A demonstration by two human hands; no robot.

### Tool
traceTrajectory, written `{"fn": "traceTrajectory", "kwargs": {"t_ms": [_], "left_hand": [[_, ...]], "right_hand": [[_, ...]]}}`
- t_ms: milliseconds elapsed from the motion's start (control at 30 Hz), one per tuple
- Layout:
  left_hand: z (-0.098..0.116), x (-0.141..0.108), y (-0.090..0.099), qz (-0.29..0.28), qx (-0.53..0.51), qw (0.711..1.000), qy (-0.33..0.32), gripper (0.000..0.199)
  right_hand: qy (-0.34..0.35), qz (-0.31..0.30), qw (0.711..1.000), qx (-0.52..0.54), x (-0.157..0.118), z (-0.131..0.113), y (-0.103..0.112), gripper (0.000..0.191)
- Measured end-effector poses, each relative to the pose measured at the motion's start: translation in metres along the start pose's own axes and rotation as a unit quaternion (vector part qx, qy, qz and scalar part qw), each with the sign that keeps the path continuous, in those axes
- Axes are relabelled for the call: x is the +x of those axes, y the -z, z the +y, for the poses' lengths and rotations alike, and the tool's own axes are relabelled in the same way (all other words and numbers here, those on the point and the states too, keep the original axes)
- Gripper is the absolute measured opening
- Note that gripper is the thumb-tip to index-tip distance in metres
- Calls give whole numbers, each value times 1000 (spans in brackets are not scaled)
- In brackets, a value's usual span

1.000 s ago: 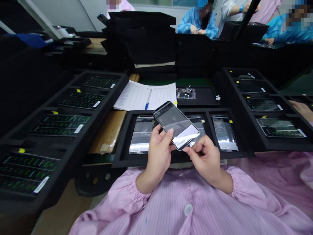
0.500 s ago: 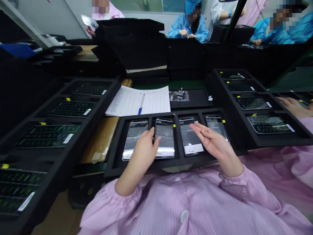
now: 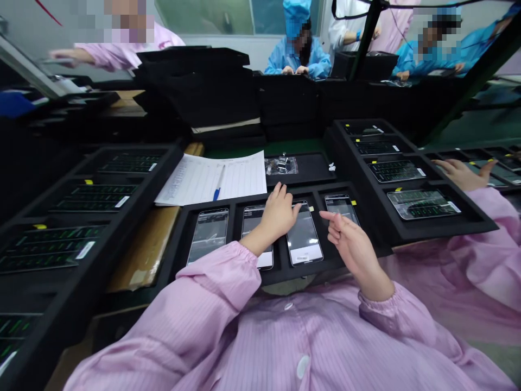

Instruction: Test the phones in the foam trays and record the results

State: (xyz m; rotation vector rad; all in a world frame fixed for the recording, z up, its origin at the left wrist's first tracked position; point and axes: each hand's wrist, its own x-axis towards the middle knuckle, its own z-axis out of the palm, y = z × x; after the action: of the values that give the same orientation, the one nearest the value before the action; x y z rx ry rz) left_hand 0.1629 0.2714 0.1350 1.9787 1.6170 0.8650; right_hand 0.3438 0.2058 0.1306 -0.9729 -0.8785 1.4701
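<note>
Four phones with lit screens lie face up in separate compartments of a black foam tray (image 3: 234, 220) in front of me. My left hand (image 3: 279, 213) hovers, fingers spread and holding nothing, between the second phone (image 3: 266, 259), which it partly covers, and the third phone (image 3: 304, 236). My right hand (image 3: 350, 244) has its index finger stretched out and its other fingers loosely bent, with nothing in it. It overlaps the lower part of the fourth phone (image 3: 341, 205). The first phone (image 3: 208, 234) shows a grey screen; my left sleeve passes near its lower edge.
Long black trays of phones flank me, one on the left (image 3: 148, 190) and one on the right (image 3: 411, 228). Behind lie a paper form (image 3: 195, 176), a blue pen (image 3: 217, 190) and a plastic bag (image 3: 283, 164). A co-worker's hand (image 3: 464, 172) is at far right.
My left hand has moved right, from the first two phones to between the second and third. My right hand has drawn back off the third phone. The first phone's white lower band no longer shows.
</note>
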Motion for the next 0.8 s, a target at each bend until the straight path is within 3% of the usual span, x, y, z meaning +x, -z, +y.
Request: {"fn": "traceTrajectory", "kwargs": {"t_ms": [133, 200, 300, 367, 467, 600, 800], "left_hand": [[6, -5, 13, 3, -83, 996, 29, 11], [11, -16, 17, -22, -134, 989, 58, 20], [17, -37, 19, -110, -271, 943, 161, 30], [18, -46, 22, -136, -341, 905, 215, 33], [18, -47, 33, -48, -410, 879, 240, 34], [24, -42, 50, 92, -511, 813, 265, 27], [39, -49, 51, 110, -559, 770, 286, 14]], "right_hand": [[12, -24, 999, -24, -6, -7, 6, 26], [9, -32, 999, -5, -9, -12, 7, 24], [-15, -45, 999, 14, -14, -16, 4, 26], [-19, -52, 998, 5, -17, -17, 0, 30], [-4, -53, 998, -29, -22, -16, -5, 30], [-4, -72, 997, -40, -29, -15, -13, 23], [-32, -106, 994, -23, -33, -11, -21, 25]]}}
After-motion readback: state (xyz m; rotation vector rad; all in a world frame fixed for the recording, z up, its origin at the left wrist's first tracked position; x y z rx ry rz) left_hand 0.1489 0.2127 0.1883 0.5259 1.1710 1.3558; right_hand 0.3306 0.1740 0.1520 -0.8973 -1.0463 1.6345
